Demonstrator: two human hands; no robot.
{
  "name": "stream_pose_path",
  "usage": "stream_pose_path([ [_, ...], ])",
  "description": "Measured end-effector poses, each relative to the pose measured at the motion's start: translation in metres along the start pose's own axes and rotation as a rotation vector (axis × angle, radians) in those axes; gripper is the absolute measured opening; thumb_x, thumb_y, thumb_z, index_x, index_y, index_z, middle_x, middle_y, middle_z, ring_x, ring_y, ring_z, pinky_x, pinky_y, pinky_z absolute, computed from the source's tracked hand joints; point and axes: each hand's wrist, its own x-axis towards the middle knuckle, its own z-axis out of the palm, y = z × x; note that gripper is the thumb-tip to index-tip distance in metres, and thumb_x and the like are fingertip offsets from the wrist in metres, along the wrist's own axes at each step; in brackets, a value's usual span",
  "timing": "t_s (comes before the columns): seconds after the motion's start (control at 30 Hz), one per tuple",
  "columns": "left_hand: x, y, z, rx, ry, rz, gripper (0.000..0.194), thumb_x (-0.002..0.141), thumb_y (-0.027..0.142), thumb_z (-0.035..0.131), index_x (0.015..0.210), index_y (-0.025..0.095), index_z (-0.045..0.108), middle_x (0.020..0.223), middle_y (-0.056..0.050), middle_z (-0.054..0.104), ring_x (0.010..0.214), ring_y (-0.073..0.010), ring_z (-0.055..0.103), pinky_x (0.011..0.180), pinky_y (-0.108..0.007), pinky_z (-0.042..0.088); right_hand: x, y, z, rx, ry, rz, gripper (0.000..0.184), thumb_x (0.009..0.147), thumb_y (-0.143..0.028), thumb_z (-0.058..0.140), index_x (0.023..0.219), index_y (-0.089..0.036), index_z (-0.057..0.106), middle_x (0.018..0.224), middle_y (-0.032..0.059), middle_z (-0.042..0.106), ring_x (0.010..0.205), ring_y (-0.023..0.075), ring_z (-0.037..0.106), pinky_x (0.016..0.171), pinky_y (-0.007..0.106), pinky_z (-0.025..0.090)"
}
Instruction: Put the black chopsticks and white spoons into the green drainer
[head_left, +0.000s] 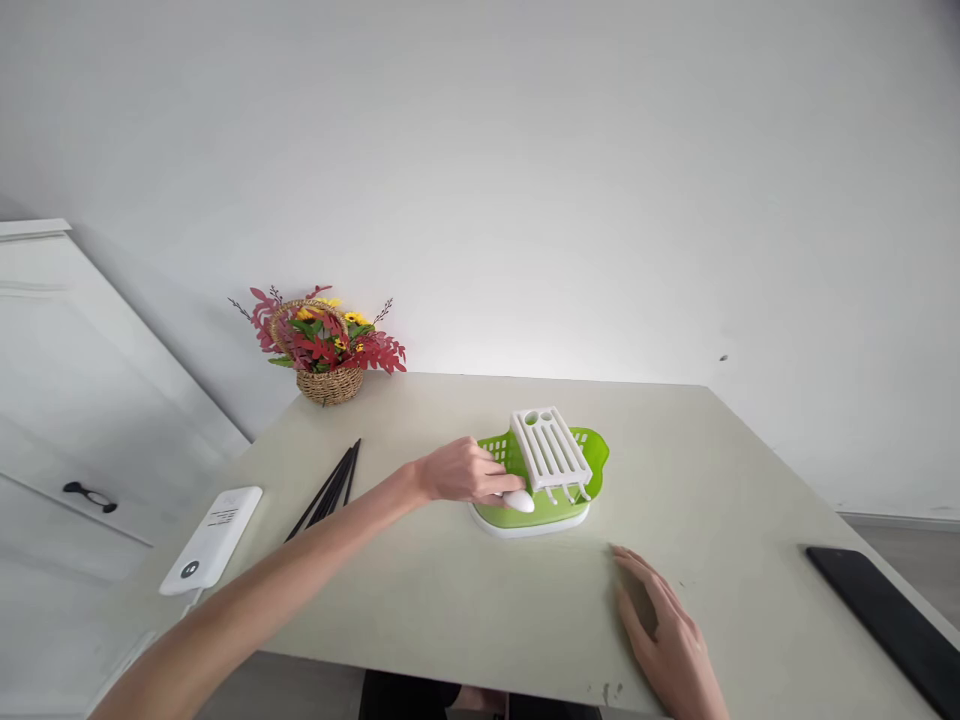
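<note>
My left hand (466,473) reaches over the left front of a green holder basket (491,512) with a white base. Its fingers are closed on a white spoon (519,501); only the rounded end shows, and the rest is hidden by the hand. A white slotted rack (555,447) with two round holes and small front hooks sits across the basket's top, just right of those fingers. My right hand (667,630) rests on the table near its front edge, fingers stretched and thumb apart, holding nothing.
Several black chopsticks (330,490) lie on the table (435,590) left of the basket. A white device (211,540) is at the left edge, a black phone (885,620) at the right. A wicker flower basket (330,385) stands at the back left, near a white cabinet (90,400).
</note>
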Motion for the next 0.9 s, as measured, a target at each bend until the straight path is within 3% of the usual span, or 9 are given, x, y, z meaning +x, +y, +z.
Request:
stream_pose_path([
  [0.27,0.025,-0.010,-0.041,0.116,0.025,0.122,0.018,0.102,0.014,0.051,0.102,0.018,0.069,0.057,0.005,0.056,0.048,-0.0098,0.052,0.042,-0.027,0.026,0.002,-0.003,0.000,0.003,0.021,-0.008,0.040,0.100,-0.049,0.045,0.133,-0.032,0.060,0.144,0.0034,0.062,0.134,0.0274,0.057,0.109,0.050,0.051],
  [0.43,0.032,-0.021,-0.069,-0.006,0.036,0.020,0.019,0.105,0.028,0.054,0.109,0.017,0.069,0.064,0.003,0.065,0.053,-0.0088,0.058,0.047,-0.023,0.037,0.003,-0.005,-0.001,-0.003,0.035,-0.012,0.040,0.099,-0.048,0.046,0.131,-0.030,0.061,0.142,0.0046,0.064,0.133,0.0275,0.059,0.109,0.049,0.051],
  [0.57,0.030,-0.039,-0.083,-0.175,0.133,-0.290,0.023,0.100,0.039,0.061,0.106,0.021,0.074,0.074,0.003,0.075,0.051,-0.0051,0.056,0.050,-0.018,0.041,0.004,-0.006,-0.001,-0.002,0.044,-0.019,0.040,0.099,-0.047,0.046,0.130,-0.029,0.063,0.141,0.0054,0.065,0.132,0.0276,0.060,0.109,0.048,0.051],
  [0.7,0.019,-0.064,-0.091,-0.243,0.269,-0.723,0.031,0.093,0.047,0.068,0.088,0.018,0.078,0.062,0.004,0.071,0.047,-0.0052,0.053,0.046,-0.016,0.038,0.004,-0.006,-0.001,0.000,0.032,-0.012,0.040,0.099,-0.048,0.046,0.131,-0.030,0.063,0.141,0.0047,0.065,0.132,0.0278,0.060,0.108,0.049,0.052],
  [0.8,0.003,-0.085,-0.093,-0.298,0.334,-1.018,0.041,0.089,0.052,0.069,0.081,0.012,0.076,0.059,0.000,0.071,0.050,-0.0086,0.058,0.047,-0.016,0.040,0.004,-0.005,-0.001,0.001,0.032,-0.008,0.040,0.099,-0.048,0.046,0.131,-0.029,0.063,0.141,0.0056,0.065,0.132,0.0279,0.060,0.109,0.049,0.052],
  [0.9,-0.026,-0.103,-0.089,-0.447,0.305,-1.200,0.046,0.087,0.055,0.068,0.077,0.011,0.073,0.064,-0.003,0.073,0.057,-0.0134,0.065,0.052,-0.018,0.046,0.003,-0.004,0.000,-0.001,0.035,-0.011,0.040,0.099,-0.048,0.046,0.131,-0.029,0.063,0.141,0.0054,0.065,0.132,0.0279,0.059,0.109,0.049,0.051],
])
